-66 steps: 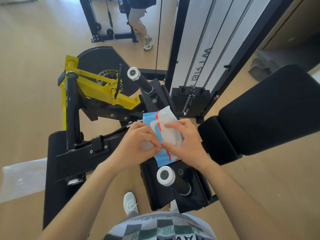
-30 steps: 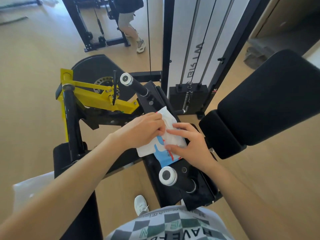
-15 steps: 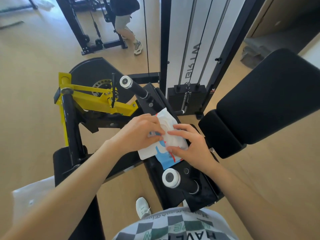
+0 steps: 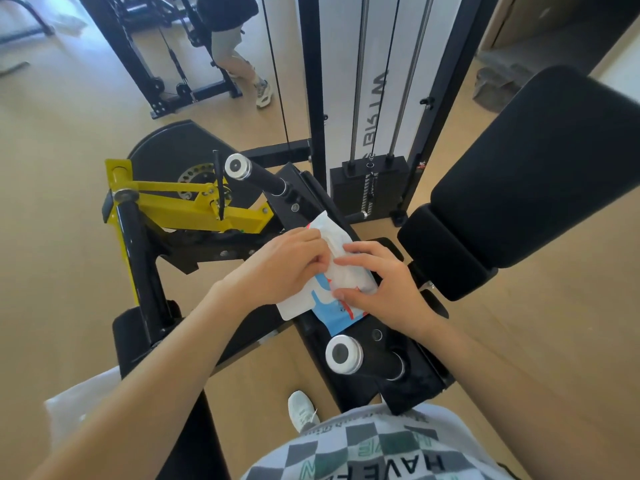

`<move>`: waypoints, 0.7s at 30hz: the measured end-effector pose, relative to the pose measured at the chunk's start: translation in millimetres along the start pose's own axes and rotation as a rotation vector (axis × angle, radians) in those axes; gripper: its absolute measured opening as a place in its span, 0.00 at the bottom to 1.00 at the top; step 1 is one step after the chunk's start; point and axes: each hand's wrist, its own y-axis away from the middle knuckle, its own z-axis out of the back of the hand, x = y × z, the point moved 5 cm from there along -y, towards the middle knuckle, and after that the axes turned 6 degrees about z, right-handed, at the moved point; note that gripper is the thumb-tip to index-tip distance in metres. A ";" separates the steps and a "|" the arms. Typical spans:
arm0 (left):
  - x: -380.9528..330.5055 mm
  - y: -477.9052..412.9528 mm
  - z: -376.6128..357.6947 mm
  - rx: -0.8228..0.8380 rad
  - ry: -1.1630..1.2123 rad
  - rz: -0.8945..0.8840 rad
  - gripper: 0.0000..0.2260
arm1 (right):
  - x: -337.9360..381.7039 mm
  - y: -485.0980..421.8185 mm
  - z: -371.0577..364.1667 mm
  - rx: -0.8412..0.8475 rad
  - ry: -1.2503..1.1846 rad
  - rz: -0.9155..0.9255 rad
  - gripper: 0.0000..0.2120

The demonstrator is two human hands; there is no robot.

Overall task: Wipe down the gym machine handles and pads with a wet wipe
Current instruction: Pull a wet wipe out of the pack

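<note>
A blue, white and red wet-wipe pack (image 4: 337,308) lies on the black seat plate of the gym machine (image 4: 408,372). My right hand (image 4: 384,289) presses on the pack's right side and holds it down. My left hand (image 4: 287,268) pinches at the pack's middle, where white wipe material (image 4: 346,275) shows. Two black handles with chrome end caps stick out, one far (image 4: 254,176) and one near (image 4: 344,354). A large black back pad (image 4: 533,168) stands to the right, with a smaller pad (image 4: 440,251) below it.
A yellow lever arm (image 4: 180,206) and black post (image 4: 138,258) stand left of the seat. The weight stack (image 4: 370,188) with cables rises behind. Another person's legs (image 4: 239,64) are at the back by a black rack. A white plastic sheet (image 4: 76,410) lies on the floor at lower left.
The pack was lifted in both hands 2.2 s ago; now it rests on the seat plate. My left hand keeps working at its opening while my right hand holds it.
</note>
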 end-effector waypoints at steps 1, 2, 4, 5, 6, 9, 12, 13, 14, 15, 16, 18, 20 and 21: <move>2.2 2.2 1.4 -0.011 0.046 -0.006 0.04 | 0.2 0.5 0.4 -0.008 0.003 0.004 0.23; 4.1 4.3 2.5 -0.022 0.088 -0.016 0.04 | 0.8 0.6 1.1 -0.015 0.006 0.009 0.23; 5.7 8.4 3.1 -0.037 0.143 -0.029 0.05 | 1.6 0.5 1.4 -0.017 0.005 0.013 0.23; 5.6 9.9 2.9 -0.046 0.164 -0.029 0.05 | 1.4 0.3 1.0 -0.014 0.006 0.009 0.23; 5.2 11.1 2.5 -0.055 0.184 -0.027 0.05 | 1.0 0.3 0.5 -0.011 0.008 0.005 0.23; 5.7 14.3 2.4 -0.077 0.233 -0.019 0.07 | 0.1 0.2 0.2 -0.007 0.005 -0.001 0.23; 8.6 17.2 2.5 -0.102 0.290 0.008 0.07 | 3.2 -0.2 1.5 0.001 0.000 -0.012 0.23; 9.5 17.5 3.8 -0.121 0.327 0.032 0.08 | 4.9 -0.9 2.0 0.008 0.002 -0.019 0.23; 10.6 17.9 6.2 -0.153 0.379 0.070 0.09 | 7.3 -1.5 2.4 0.022 0.007 -0.024 0.23; 12.3 18.1 8.6 -0.191 0.440 0.116 0.09 | 9.7 -2.6 2.6 0.039 0.014 -0.022 0.23; 14.1 18.3 10.6 -0.230 0.490 0.156 0.08 | 12.1 -3.4 3.4 0.054 0.024 -0.016 0.23; 13.3 18.4 12.7 -0.268 0.542 0.186 0.06 | 16.3 -6.1 6.5 0.072 0.055 -0.003 0.23; 9.6 19.2 12.4 -0.269 0.577 0.190 0.05 | 21.8 -10.7 10.8 0.058 0.101 -0.005 0.23; 8.7 20.0 12.7 -0.274 0.598 0.205 0.04 | 25.9 -13.4 13.3 0.038 0.122 -0.001 0.24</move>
